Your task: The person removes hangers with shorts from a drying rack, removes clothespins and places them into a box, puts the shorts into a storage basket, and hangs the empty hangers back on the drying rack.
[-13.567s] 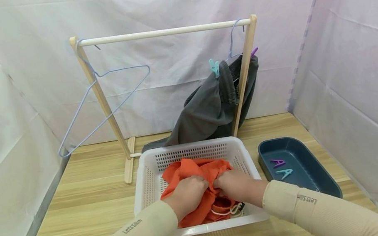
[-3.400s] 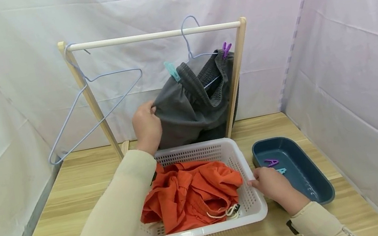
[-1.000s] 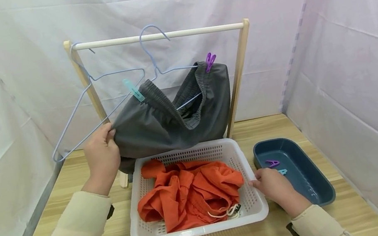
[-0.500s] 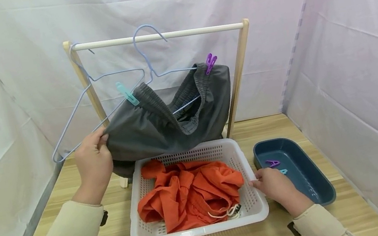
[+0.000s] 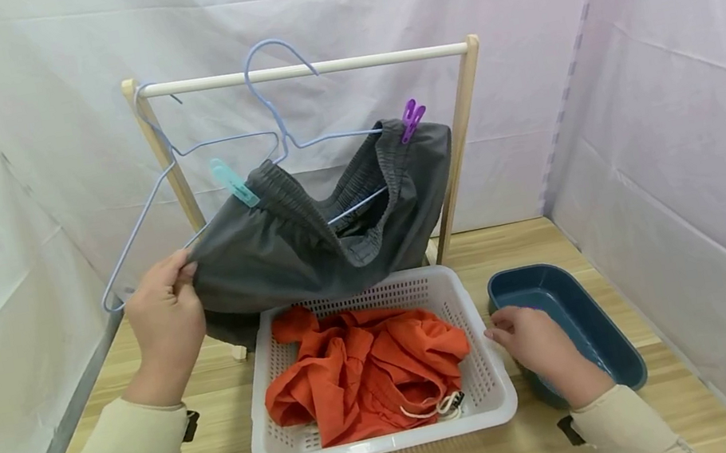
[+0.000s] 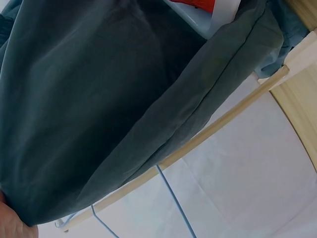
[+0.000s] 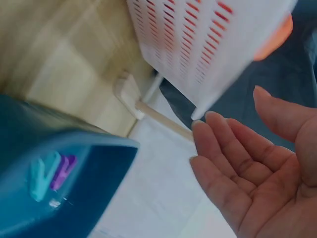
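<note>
My left hand (image 5: 168,317) pinches the side of dark grey trousers (image 5: 265,252) between thumb and fingers, drawing the cloth out to the left. Their elastic waistband hangs from a blue wire hanger (image 5: 279,124), with a teal clothespin (image 5: 234,182) on the left and a purple clothespin (image 5: 413,119) on the right. In the left wrist view, grey cloth (image 6: 99,89) fills much of the picture. My right hand (image 5: 540,345) is beside the right rim of a white basket (image 5: 387,445), fingers relaxed, palm visible in the right wrist view. An orange garment (image 5: 367,371) with a white drawstring lies crumpled inside.
A wooden rack with a white rod (image 5: 392,58) stands behind the basket. Another blue hanger (image 5: 138,234) dangles at its left end. Right of the basket is a dark blue tray (image 5: 617,344) holding a teal clothespin (image 7: 43,176) and a purple clothespin (image 7: 63,171).
Over the last seconds my left hand has pulled the trousers and their hanger leftward along the rod. My right hand has come off the basket rim. Earlier, both hands were in the orange garment.
</note>
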Tool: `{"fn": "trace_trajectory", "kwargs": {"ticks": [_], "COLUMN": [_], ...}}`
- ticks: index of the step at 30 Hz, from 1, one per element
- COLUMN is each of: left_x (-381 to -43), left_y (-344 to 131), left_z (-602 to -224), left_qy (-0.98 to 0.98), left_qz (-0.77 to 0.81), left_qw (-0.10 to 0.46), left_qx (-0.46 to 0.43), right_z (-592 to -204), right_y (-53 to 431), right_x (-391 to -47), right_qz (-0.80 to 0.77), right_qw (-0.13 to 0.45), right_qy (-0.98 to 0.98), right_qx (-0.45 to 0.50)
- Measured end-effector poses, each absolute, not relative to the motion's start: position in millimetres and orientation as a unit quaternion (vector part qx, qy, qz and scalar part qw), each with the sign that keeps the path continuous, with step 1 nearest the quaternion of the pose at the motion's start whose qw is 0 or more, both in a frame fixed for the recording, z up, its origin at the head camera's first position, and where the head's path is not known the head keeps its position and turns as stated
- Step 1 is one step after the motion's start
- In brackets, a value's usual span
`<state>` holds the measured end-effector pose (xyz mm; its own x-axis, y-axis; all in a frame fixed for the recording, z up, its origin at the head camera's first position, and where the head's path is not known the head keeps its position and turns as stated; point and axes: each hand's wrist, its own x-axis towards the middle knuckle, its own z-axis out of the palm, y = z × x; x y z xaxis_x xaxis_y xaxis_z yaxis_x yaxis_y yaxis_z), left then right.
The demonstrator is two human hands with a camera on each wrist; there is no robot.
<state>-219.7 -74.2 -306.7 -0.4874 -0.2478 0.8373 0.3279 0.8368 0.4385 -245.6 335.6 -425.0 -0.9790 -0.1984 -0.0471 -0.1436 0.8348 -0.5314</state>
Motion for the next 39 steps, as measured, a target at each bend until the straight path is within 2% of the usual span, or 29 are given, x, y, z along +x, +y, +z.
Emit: {"fn": "trace_trajectory", "kwargs": {"ticks": [8, 19, 31, 39], "left_x": [-214.5, -210.8, -202.7, -198.3], "left_y": [-75.6, -77.8, -75.4, -73.5], "left_z": [-302.1, -291.6, -279.8, -274.2], "left_qy": [-0.810, -0.794, -0.776, -0.770], "left_qz": [-0.279, -0.281, -0.295, -0.295], "left_qw": [0.514, 0.537, 0.553, 0.562], "left_qx": [-0.036, -0.050, -0.064, -0.070], "right_z": [-396.2, -336.5, -285.6, -262.6], "right_y": [341.0, 339.4, 339.3, 340.1], "right_x": [-255.7, -269.1, -271.5, -271.4], "right_qz": [-0.286, -0.334, -0.382, -0.406], "right_qw": [0.009, -0.110, -0.153, -0.205], "right_qy": [0.954, 0.929, 0.904, 0.883], "right_qx": [-0.089, -0.117, -0.120, -0.112]}}
